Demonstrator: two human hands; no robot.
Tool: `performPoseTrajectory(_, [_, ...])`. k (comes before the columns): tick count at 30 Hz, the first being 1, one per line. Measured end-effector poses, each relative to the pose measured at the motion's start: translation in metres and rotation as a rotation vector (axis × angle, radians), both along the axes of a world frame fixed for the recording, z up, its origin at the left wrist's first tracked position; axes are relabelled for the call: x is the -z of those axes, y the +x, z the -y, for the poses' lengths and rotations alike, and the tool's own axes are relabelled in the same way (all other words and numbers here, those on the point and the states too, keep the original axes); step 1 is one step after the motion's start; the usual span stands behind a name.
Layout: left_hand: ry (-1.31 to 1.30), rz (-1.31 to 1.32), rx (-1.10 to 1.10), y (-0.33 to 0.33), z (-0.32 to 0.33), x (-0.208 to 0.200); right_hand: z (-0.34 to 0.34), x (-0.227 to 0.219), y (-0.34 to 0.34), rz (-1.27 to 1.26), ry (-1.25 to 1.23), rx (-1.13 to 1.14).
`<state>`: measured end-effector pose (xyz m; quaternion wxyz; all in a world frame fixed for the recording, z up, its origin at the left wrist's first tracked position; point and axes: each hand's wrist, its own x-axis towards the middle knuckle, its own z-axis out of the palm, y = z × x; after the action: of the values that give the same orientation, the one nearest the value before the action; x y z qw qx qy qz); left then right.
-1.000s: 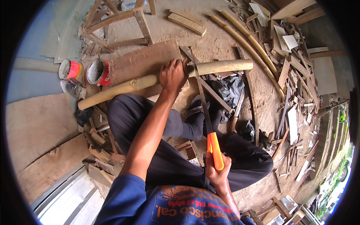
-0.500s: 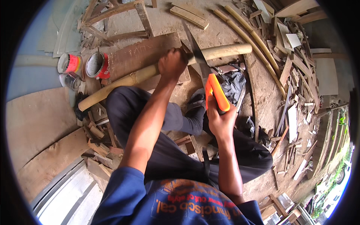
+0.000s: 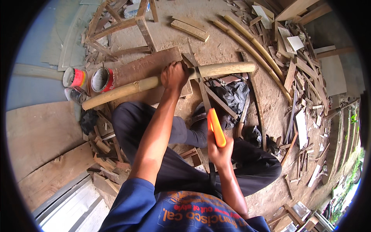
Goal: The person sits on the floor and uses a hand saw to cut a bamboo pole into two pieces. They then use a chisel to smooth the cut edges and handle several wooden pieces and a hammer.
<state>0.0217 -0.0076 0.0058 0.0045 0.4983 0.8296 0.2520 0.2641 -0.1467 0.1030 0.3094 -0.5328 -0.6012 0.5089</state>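
A long bamboo pole (image 3: pixel 127 91) lies slantwise across a brown wooden board (image 3: pixel 133 66), its right part jutting past the board's edge. My left hand (image 3: pixel 174 75) is closed around the pole near that edge. My right hand (image 3: pixel 221 150) grips the orange handle of a handsaw (image 3: pixel 216 127). The saw's blade crosses the pole just right of my left hand, its tip pointing away from me. Whether the teeth have cut into the bamboo I cannot tell. Below the saw, my bent legs (image 3: pixel 181 154) rest on the ground.
Two bamboo poles (image 3: pixel 255 50) lie at the far right beside a heap of scrap wood (image 3: pixel 305 77). Paint cans (image 3: pixel 102 79) stand left of the board. A wooden frame (image 3: pixel 119 29) is at the back left. A black plastic bag (image 3: pixel 234 94) lies under the pole's right part.
My right hand has drawn the saw back toward me, and more of the blade now shows on the near side of the pole. My left hand keeps its hold.
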Motion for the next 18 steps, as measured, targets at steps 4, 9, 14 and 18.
performPoseTrajectory(4, [0.107, -0.065, 0.040, 0.000, 0.003, 0.007, 0.033, -0.038, 0.025, 0.050, -0.118, 0.013])
performPoseTrajectory(9, [0.104, -0.064, 0.004, 0.001, 0.003, 0.009, 0.052, -0.088, 0.040, 0.125, -0.189, -0.042])
performPoseTrajectory(14, [0.153, -0.150, 0.068, 0.006, 0.013, 0.010, -0.017, -0.047, -0.014, 0.090, 0.061, 0.012])
performPoseTrajectory(18, [0.046, -0.087, 0.018, 0.001, 0.008, 0.010, -0.063, -0.038, -0.039, 0.057, -0.018, 0.019])
